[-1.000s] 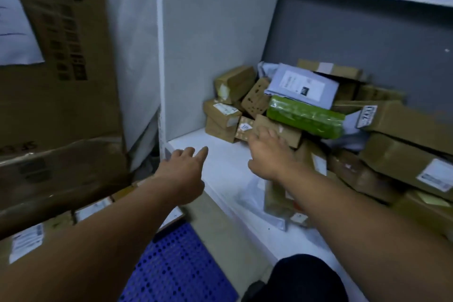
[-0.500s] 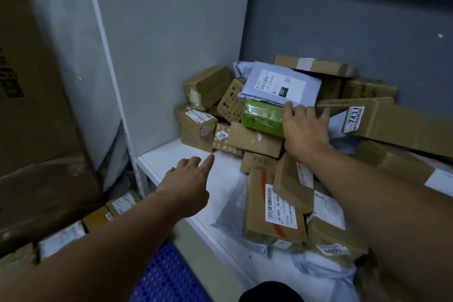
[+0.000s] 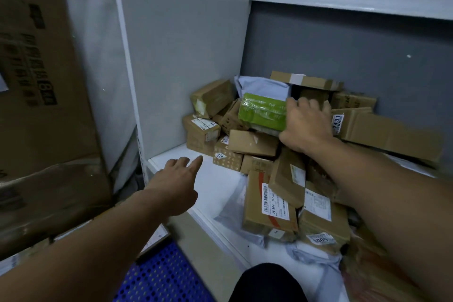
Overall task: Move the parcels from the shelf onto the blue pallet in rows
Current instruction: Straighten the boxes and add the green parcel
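Gripping the green parcel [image 3: 263, 114] now: your right hand [image 3: 306, 125], flat on it half a second ago, has its fingers curled over the right end. The parcel tops the heap toward the shelf's [image 3: 215, 179] back (grey mailer [image 3: 262, 85] now behind it). Your left hand [image 3: 176, 184] hovers loose-fingered and empty at the front-left corner. Lift looks begun; the blue pallet [image 3: 159, 277] is below.

A white label [image 3: 337, 122] on the long cardboard box [image 3: 387, 132] just right of where the right hand [image 3: 306, 125] grips the green parcel [image 3: 263, 111] reads "7431", a sticker [image 3: 221, 155] on the patterned small box [image 3: 229, 162] below-left of the grip reads "220", and the barcode label [image 3: 274, 201] on the red-striped box [image 3: 255, 216] further below it reads "J6-S04"
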